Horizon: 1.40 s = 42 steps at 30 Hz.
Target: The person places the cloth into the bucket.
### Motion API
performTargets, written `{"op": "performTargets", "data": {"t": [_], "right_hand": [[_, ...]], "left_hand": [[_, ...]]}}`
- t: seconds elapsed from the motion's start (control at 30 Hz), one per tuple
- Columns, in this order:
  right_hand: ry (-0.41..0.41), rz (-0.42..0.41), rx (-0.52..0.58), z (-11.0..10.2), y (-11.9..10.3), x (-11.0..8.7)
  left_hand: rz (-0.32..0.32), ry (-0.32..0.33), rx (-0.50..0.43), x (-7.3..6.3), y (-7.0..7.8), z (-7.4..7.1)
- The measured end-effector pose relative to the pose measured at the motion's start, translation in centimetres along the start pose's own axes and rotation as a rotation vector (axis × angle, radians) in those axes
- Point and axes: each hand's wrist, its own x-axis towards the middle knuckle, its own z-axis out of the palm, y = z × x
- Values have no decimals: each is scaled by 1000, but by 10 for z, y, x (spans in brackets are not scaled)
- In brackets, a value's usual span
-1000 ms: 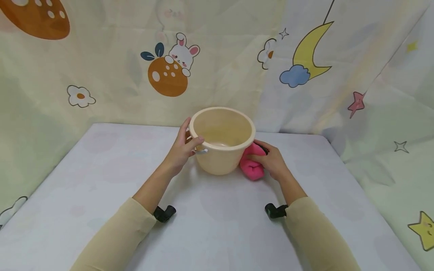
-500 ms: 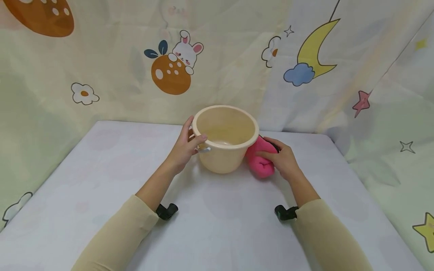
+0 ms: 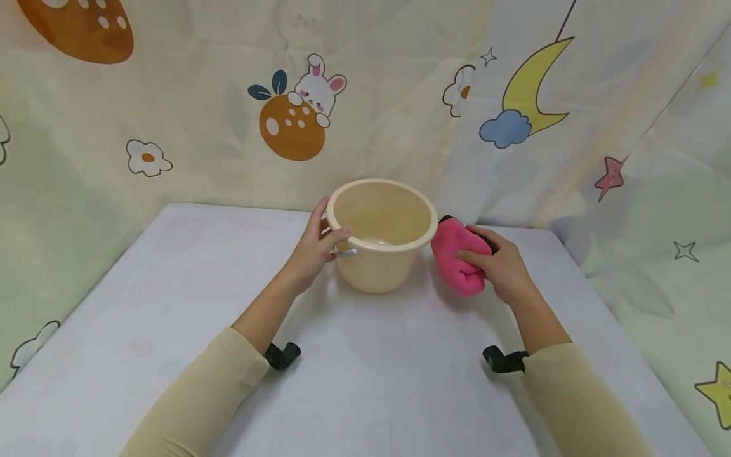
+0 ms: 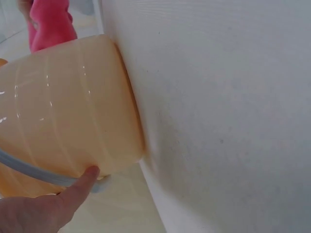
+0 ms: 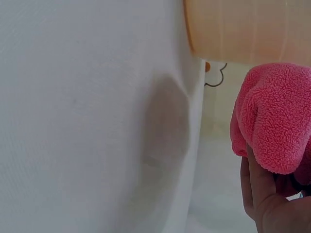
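Observation:
A cream plastic bucket [image 3: 377, 270] stands upright at the middle of the table's far part, its opening tipped into view and nothing visible inside. My left hand [image 3: 311, 254] grips its left side by the rim, thumb over the edge. Beside that thumb shows the end of the bucket's grey handle [image 4: 36, 171]. To the right of the bucket, my right hand [image 3: 502, 266] holds a bunched pink fleecy cloth [image 3: 459, 257] with a dark edge. A shadow lies on the table below the cloth, which appears lifted. Whether the cloth touches the bucket I cannot tell.
The table has a white cover [image 3: 365, 381]. Behind it and at both sides hangs a pale printed curtain [image 3: 388, 95], close beyond the far edge. A black wrist mount sits at each sleeve cuff.
My right hand has moved right with the pink cloth, away from the bucket's outer wall. My left hand stays on the bucket, which keeps its place; the head view shifts slightly.

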Motion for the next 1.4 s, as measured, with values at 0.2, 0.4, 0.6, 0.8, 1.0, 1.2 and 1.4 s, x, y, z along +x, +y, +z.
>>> {"op": "performTargets", "data": {"t": [0.2,0.4,0.6,0.8,1.0,1.2,1.4], "right_hand": [[-5,-4,30,-4,-6,-3],[8,-35,34,-10,-10,-4],[49,-62,-9,-14,-18,-3],[79,-82,12,-15,-32,-2],[93,-121,60,-16,-44,-1],[91,-144,157,-15,-56,1],[101,-135,101,-13,-67,0]], "left_hand": [[-4,9,-6,-1,-2,-1],[-4,1,-19,0,-2,-1],[-6,-5,-21,0,-3,-2],[0,-8,-11,0,-3,-3],[5,-19,-10,0,-3,-6],[13,-28,-8,-1,-2,-8],[5,-32,-20,0,-3,-7]]}}
